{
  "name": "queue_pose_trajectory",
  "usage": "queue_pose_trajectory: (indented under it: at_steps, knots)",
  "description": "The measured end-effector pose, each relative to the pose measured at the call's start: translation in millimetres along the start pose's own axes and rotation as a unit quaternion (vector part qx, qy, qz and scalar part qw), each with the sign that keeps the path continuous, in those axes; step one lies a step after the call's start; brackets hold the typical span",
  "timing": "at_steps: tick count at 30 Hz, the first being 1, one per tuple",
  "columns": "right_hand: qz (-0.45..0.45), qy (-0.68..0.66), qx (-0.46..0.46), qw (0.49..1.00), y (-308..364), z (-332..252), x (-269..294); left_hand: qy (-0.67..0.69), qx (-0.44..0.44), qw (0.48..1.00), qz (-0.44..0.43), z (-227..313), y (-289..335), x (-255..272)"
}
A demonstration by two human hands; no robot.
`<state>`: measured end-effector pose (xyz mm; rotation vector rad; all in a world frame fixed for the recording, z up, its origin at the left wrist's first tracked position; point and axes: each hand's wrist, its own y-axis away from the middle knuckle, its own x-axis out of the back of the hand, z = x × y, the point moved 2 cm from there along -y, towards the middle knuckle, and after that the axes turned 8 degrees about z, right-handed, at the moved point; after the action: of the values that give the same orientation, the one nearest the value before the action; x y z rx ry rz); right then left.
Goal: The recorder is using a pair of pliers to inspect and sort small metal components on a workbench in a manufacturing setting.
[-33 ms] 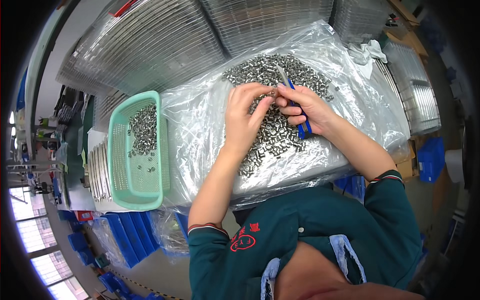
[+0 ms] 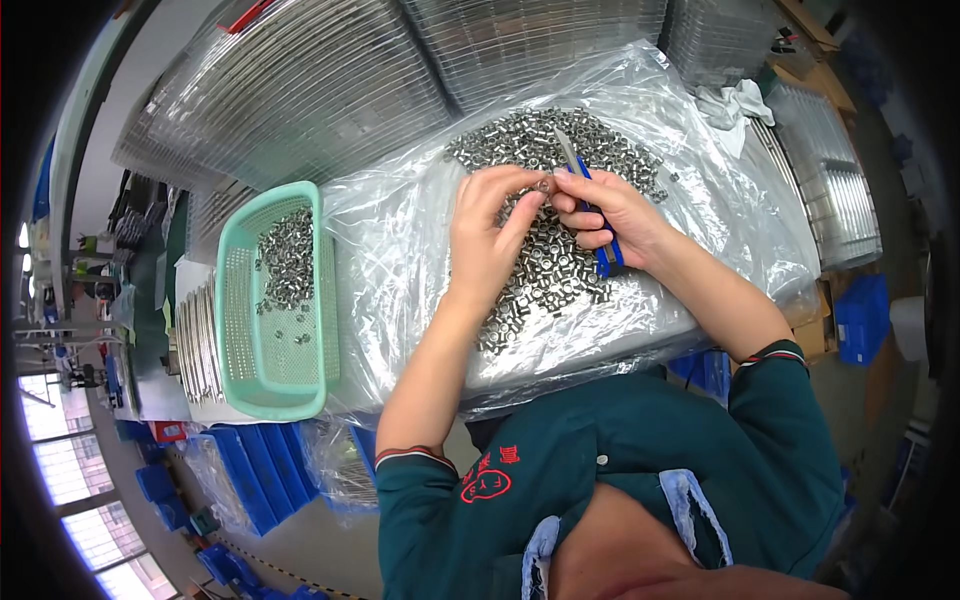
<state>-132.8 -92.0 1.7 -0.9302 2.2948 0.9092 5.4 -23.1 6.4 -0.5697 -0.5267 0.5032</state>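
Note:
My right hand (image 2: 625, 215) is wrapped around a blue utility knife (image 2: 611, 245), whose pale blade end points away from me. My left hand (image 2: 482, 232) pinches a small metal fitting (image 2: 546, 186) between thumb and fingertips. The right thumb and index fingertip meet it there, so the fitting is partly covered. Both hands are over a pile of small shiny metal fittings (image 2: 550, 285), spread on a clear plastic sheet (image 2: 390, 230). To the left, a mint-green mesh basket (image 2: 328, 340) holds more fittings, heaped toward its far end.
Tall stacks of clear plastic trays (image 2: 290, 110) stand behind the sheet. More trays (image 2: 840, 195) are at the right, beside a white cloth (image 2: 735, 105). Blue bins (image 2: 255, 475) sit below the table's left front. Another blue bin (image 2: 862, 318) is at the right.

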Motion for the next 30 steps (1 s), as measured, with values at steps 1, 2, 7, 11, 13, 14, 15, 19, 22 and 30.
queue_pose_trajectory:
  at_steps: [1,2,7,11,13,14,15,19,22,30]
  knots:
    - [0.005,0.012,0.006,1.0,-1,0,1,0.0,0.0,1.0,0.0,-1,0,-1]
    - [0.01,0.024,0.013,1.0,-1,1,1,0.038,0.035,0.999,0.004,-2,0,-1]
    - [0.015,0.054,0.037,0.998,2,-1,-2,0.113,0.113,0.987,0.023,1,1,-2]
    - [0.014,0.1,0.056,0.993,1,2,-2,-0.045,-0.044,0.998,0.023,6,-2,-1]
    - [0.019,0.094,0.049,0.994,0,2,-1,-0.088,-0.092,0.992,0.017,11,-3,-2]
    - [0.022,0.069,0.026,0.997,-2,3,1,-0.063,-0.067,0.995,0.04,12,-4,-2]
    - [0.025,0.045,0.002,0.999,-3,3,2,-0.038,-0.042,0.996,0.064,12,-4,-1]
    - [-0.004,-0.009,-0.025,1.0,-1,0,0,0.034,0.065,0.992,0.104,-3,2,10]
    - [-0.005,-0.005,-0.027,1.0,-1,1,-1,-0.022,0.033,0.997,0.071,-2,-1,14]
    - [0.004,0.016,-0.007,1.0,-1,2,2,-0.069,-0.049,0.996,0.011,7,0,1]
